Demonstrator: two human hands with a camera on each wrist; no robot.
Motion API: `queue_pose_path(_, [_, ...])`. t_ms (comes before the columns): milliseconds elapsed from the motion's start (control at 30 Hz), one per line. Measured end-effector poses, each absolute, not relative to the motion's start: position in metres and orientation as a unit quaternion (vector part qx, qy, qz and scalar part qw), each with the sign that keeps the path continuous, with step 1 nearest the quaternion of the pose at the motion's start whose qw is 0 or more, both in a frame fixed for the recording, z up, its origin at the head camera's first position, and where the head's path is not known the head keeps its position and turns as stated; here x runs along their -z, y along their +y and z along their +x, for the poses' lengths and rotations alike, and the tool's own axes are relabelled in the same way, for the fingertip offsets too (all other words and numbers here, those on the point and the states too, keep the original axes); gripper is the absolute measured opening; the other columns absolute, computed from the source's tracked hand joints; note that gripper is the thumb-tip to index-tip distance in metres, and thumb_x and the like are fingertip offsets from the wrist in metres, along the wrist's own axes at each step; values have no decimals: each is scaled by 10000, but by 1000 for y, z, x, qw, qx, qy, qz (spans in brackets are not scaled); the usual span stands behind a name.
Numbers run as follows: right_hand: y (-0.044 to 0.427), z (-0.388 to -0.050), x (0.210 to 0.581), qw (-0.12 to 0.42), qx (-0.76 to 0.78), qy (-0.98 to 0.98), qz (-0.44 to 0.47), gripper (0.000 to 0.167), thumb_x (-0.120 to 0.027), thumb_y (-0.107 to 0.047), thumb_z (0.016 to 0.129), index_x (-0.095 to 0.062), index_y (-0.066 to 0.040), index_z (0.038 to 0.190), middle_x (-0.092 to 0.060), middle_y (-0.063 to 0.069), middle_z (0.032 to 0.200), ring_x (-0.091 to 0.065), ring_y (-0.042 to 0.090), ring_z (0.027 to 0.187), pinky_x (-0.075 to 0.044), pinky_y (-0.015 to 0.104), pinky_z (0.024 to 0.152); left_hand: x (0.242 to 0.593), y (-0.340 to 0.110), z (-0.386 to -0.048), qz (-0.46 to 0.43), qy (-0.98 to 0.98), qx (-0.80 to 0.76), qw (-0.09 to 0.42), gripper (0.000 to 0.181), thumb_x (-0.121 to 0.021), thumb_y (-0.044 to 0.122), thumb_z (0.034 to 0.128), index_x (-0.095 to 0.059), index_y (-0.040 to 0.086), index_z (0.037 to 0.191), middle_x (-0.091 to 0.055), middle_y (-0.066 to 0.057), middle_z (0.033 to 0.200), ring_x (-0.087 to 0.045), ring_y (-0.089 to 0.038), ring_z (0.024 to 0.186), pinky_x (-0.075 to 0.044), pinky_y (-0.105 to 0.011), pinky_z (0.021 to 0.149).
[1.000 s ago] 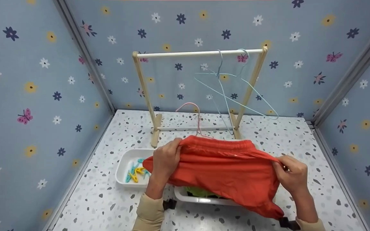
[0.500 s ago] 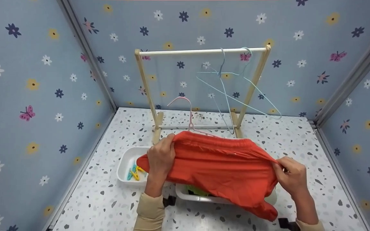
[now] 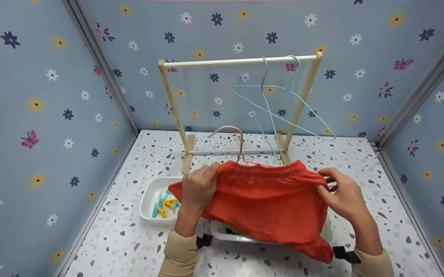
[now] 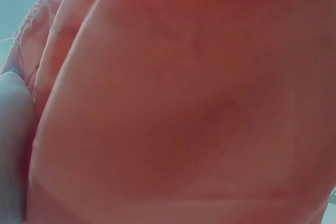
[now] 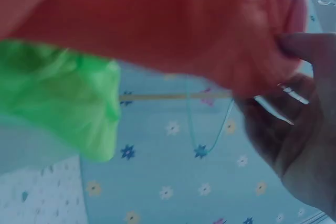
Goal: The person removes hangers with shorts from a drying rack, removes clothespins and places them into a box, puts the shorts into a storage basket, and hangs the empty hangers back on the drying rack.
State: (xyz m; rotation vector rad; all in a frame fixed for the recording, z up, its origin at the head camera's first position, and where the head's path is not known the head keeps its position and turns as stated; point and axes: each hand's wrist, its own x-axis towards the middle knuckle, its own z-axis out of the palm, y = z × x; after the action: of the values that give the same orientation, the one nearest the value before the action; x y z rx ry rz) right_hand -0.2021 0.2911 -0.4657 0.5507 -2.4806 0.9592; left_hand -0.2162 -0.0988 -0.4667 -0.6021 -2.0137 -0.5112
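Red shorts (image 3: 264,207) with a gathered elastic waistband are held up in the head view. My left hand (image 3: 199,188) grips the left end of the waistband. At the right end, my right hand (image 3: 343,194) pinches the cloth between thumb and fingers; the right wrist view also shows this hand (image 5: 299,124) on the red fabric. A pink hanger (image 3: 241,142) rises behind the waistband with its hook pointing left. Its lower part is mostly hidden by the shorts. Red cloth (image 4: 184,103) fills most of the left wrist view.
Behind stands a wooden rack (image 3: 222,62) with two light blue hangers (image 3: 270,107) on its bar. A white tray (image 3: 145,204) of blue and yellow clothespins (image 3: 161,209) sits at left. Beneath the shorts is a white basin (image 3: 241,238) with green cloth (image 5: 89,108).
My right hand has moved up and slightly left, bringing the waistband's right end with it. The waistband now hangs slacker. The pink hanger's hook swung left, then back right.
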Motion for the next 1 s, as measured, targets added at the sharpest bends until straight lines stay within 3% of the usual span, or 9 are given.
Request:
queue_pose_path(100, [282, -202, 456, 133, -402, -879, 218, 564, -757, -62, 836, -559, -198, 1347, -645, -19, 1169, -629, 150, 954, -520, 252, 726, 466, -97, -217, -261, -817, 200, 474, 163, -476, 128, 1006, -630, 93, 964, -497, -16, 576, -515, -147, 433, -419, -221, 403])
queue_pose_path(167, [276, -204, 452, 94, -441, -859, 245, 602, -761, -50, 837, -541, -198, 1377, -637, -3, 1191, -625, 166, 974, -515, 245, 754, 466, -97, -218, -266, -815, 197, 476, 173, -467, 130, 1010, -628, 92, 958, -484, -13, 572, -498, -142, 422, -407, -218, 394])
queue_pose_path(400, [255, -201, 433, 64, -485, -817, 307, 374, -770, 32, 792, -631, -72, 1124, -652, 9, 979, -596, 160, 795, -489, 259, 673, 469, -98, -222, -266, -807, 198, 489, 161, -476, 101, 994, -630, 92, 945, -467, -14, 567, -479, -151, 407, -384, -245, 365])
queue_pose_path(533, [251, -198, 429, 87, -487, -804, 330, 272, -758, 95, 765, -617, -70, 929, -596, 0, 812, -539, 113, 673, -449, 240, 560, 473, -99, -225, -264, -806, 188, 495, 177, -473, 123, 1006, -635, 95, 941, -457, -10, 560, -467, -151, 402, -362, -248, 356])
queue_pose_path(700, [250, -197, 434, 156, -495, -780, 350, 304, -715, 193, 707, -542, -36, 806, -431, 37, 662, -413, 80, 601, -326, 244, 503, 477, -103, -227, -254, -805, 191, 501, 201, -475, 178, 1028, -639, 105, 937, -445, -5, 554, -464, -157, 400, -342, -263, 346])
queue_pose_path(1000, [264, -199, 451, 294, -455, -767, 343, 462, -893, 97, 459, -505, -39, 669, -400, 4, 564, -345, 23, 532, -276, 185, 462, 481, -110, -230, -238, -822, 191, 481, 255, -472, 274, 1039, -636, 104, 941, -470, -16, 558, -482, -171, 412, -355, -288, 351])
